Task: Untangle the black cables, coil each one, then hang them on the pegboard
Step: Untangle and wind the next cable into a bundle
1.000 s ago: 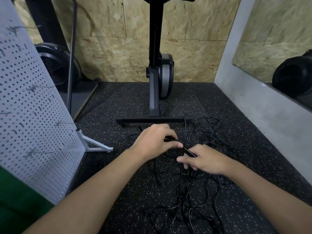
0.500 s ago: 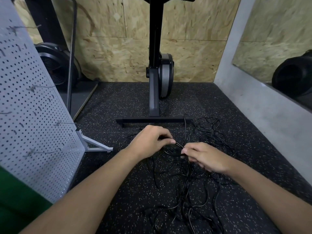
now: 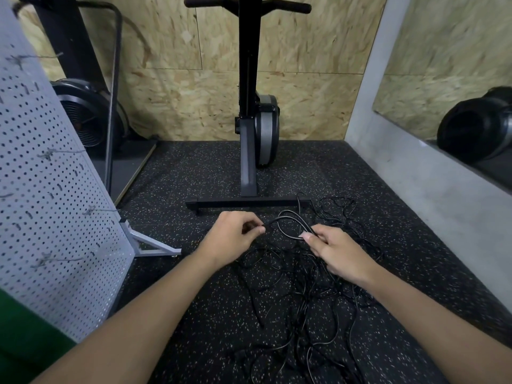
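Observation:
A tangle of thin black cables (image 3: 302,295) lies spread over the speckled black floor in front of me. My left hand (image 3: 232,236) pinches one end of a thicker black cable (image 3: 288,217) between thumb and fingers. That cable arcs up in a small loop to my right hand (image 3: 332,250), which grips its other side with curled fingers. Both hands hover just above the far part of the tangle. The white pegboard (image 3: 52,217) stands tilted at the left, with several wire hooks (image 3: 94,210) sticking out of it and nothing hanging on them.
A black exercise machine stands straight ahead, its floor bar (image 3: 246,203) just beyond my hands. The pegboard's metal foot (image 3: 152,245) juts out at the left. A grey ledge and wall (image 3: 432,206) run along the right. A fan-wheel machine (image 3: 86,117) sits behind the pegboard.
My hands have lifted and moved apart. The cable between them, first a short stub, now forms a raised loop. The camera has tilted up slightly.

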{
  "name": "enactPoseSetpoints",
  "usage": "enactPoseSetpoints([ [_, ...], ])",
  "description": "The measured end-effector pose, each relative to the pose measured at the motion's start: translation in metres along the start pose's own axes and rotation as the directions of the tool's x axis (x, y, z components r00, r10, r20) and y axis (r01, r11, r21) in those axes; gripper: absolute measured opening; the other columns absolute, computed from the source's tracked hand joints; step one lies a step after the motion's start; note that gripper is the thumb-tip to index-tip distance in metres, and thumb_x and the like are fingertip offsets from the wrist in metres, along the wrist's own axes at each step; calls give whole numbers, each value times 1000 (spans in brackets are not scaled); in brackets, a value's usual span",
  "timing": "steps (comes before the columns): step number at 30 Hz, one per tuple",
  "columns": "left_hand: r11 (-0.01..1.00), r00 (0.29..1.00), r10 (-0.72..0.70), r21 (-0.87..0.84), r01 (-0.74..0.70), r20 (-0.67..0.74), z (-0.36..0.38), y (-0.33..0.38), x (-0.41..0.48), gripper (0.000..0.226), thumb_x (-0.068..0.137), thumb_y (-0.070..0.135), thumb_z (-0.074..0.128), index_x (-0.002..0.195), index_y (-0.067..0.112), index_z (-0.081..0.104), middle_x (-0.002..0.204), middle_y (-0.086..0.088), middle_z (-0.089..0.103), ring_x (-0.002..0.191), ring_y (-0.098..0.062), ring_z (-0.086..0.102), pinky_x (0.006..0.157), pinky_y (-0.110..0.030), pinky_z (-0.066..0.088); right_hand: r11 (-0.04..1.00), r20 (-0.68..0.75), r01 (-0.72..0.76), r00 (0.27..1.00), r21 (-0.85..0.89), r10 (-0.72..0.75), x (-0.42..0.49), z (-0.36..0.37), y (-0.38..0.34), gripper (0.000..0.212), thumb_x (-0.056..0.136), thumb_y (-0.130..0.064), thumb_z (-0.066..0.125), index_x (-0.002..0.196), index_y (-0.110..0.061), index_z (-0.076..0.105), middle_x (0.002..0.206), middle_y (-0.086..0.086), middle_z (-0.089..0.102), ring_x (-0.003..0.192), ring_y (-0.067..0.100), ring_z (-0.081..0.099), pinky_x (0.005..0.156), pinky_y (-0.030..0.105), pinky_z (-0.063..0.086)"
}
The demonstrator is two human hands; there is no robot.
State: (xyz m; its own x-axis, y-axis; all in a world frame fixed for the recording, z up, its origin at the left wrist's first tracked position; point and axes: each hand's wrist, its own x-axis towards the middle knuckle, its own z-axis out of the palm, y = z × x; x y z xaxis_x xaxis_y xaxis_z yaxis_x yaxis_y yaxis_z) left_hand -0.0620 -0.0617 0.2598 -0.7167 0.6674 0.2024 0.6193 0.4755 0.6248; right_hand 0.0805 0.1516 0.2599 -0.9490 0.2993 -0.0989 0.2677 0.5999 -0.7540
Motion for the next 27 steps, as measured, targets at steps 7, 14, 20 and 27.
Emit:
enactPoseSetpoints([
  [7, 420, 861, -475, -814, 402, 181, 31, 35, 10, 7, 106, 11, 59, 105, 5, 62, 118, -19, 70, 111, -31, 73, 86, -46, 64, 998, -21, -31, 999, 61, 33, -2, 20, -10, 27, 109, -42, 46, 101, -28, 68, 86, -8, 67, 60, 12, 53, 61, 35, 47],
  [14, 522, 879, -468, -775, 356, 89, 32, 34, 8, 8, 97, 18, 74, 96, 10, 73, 104, -10, 76, 95, -20, 68, 94, -39, 54, 988, -29, -24, 999, 150, 28, -7, 33, -18, 26, 111, -38, 43, 100, -23, 61, 92, -4, 78, 55, 18, 53, 53, 34, 44],
  [20, 863, 946, -321, -427, 271, -49, 12, 27, 3, 13, 86, 29, 86, 82, 20, 79, 73, 4, 77, 66, -10, 73, 74, -27, 61, 996, 3, -40, 999, 83, 40, -10, 28, -20, 25, 112, -37, 42, 104, -19, 58, 94, -6, 76, 65, 5, 63, 57, 27, 47],
  [27, 673, 898, -440, -667, 320, -14, 19, 38, 5, 13, 90, 11, 82, 89, 2, 74, 83, -14, 76, 70, -20, 78, 72, -35, 66, 1000, -42, -22, 999, 16, 23, -14, 31, -33, 22, 112, -37, 38, 102, -25, 53, 102, -7, 71, 51, -3, 63, 48, 12, 45],
])
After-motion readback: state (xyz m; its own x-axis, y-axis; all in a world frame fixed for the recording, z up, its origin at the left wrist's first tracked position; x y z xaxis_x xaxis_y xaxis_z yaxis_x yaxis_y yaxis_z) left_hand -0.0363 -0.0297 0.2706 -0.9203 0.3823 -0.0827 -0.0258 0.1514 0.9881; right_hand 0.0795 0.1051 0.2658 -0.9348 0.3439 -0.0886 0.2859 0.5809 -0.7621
